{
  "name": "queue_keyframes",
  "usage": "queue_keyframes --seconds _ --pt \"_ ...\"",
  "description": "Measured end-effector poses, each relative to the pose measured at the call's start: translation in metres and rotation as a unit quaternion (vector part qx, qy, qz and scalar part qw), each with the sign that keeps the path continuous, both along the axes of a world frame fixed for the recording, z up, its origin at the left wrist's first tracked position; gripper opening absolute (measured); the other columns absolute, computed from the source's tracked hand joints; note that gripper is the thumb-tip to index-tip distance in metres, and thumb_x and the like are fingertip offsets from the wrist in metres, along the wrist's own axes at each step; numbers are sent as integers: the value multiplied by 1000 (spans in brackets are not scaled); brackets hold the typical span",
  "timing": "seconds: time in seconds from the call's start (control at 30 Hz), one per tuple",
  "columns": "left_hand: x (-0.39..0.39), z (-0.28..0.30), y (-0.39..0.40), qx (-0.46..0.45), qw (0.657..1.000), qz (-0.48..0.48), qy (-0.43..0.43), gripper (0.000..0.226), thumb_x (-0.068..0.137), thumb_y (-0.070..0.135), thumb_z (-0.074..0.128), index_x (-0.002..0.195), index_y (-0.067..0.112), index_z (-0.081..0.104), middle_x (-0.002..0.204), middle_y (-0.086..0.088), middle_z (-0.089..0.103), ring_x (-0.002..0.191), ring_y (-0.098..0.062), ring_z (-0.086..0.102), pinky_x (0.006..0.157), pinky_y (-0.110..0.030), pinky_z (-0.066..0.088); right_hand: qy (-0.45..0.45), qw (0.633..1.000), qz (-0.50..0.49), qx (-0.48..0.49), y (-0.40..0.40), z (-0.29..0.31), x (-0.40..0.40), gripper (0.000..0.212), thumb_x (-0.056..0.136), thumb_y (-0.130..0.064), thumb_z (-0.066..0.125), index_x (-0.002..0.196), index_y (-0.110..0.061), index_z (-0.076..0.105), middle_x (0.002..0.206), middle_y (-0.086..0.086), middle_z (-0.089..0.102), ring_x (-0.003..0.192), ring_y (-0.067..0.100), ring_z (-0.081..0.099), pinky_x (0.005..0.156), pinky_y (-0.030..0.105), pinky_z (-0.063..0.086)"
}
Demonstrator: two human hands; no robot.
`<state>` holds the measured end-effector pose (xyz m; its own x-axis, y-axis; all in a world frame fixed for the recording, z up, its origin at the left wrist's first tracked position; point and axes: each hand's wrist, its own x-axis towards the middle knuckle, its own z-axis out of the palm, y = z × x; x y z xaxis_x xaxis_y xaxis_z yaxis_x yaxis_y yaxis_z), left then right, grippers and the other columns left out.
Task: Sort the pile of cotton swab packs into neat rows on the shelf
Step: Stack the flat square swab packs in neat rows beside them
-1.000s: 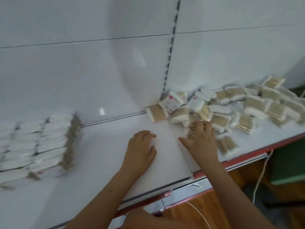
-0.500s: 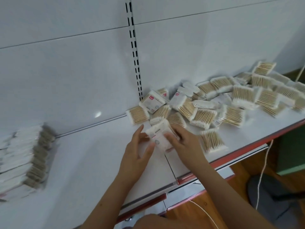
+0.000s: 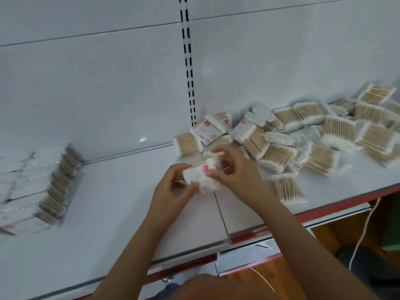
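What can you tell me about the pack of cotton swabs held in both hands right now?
The held cotton swab pack is a small clear plastic packet with a white printed label and a red logo patch. It looks soft and crinkled. It is lifted above the white shelf, tilted, label towards the camera. The left hand grips its lower left side; the right hand pinches its upper right edge. Fingers hide the swabs inside.

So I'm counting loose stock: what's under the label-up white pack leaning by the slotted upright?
The label-up white pack lies on other clear packs of wooden-stick cotton swabs. How many lie beneath it is hidden.
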<state>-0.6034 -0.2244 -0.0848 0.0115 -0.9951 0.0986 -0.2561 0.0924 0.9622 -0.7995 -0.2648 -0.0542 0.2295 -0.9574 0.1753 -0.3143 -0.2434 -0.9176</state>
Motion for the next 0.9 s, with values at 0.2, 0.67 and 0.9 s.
queue_keyframes --seconds 0.2,0.67,0.9 --pt "1 0 0 18 996 48 69 34 90 7 71 116 23 57 104 10 68 88 -16 67 66 -24 55 95 987 -122 -54 -19 -8 -19 34 96 -35 62 126 -19 57 102 -11 65 89 -2 61 79 21 53" --pt "-1 10 -6 61 967 109 222 28 101 15 56 128 13 49 111 -10 74 84 -37 75 64 -34 61 64 968 -217 -110 -23 2 19 47 80 -13 73 122 -14 52 82 -1 56 70 10 55 61 16 44" --pt "4 2 -10 89 955 97 267 46 105 42 42 126 5 61 111 -19 73 98 -35 72 73 -42 60 85 957 -107 -255 23 -16 65 32 78 1 73 108 -6 63 101 2 56 86 9 54 79 17 50"
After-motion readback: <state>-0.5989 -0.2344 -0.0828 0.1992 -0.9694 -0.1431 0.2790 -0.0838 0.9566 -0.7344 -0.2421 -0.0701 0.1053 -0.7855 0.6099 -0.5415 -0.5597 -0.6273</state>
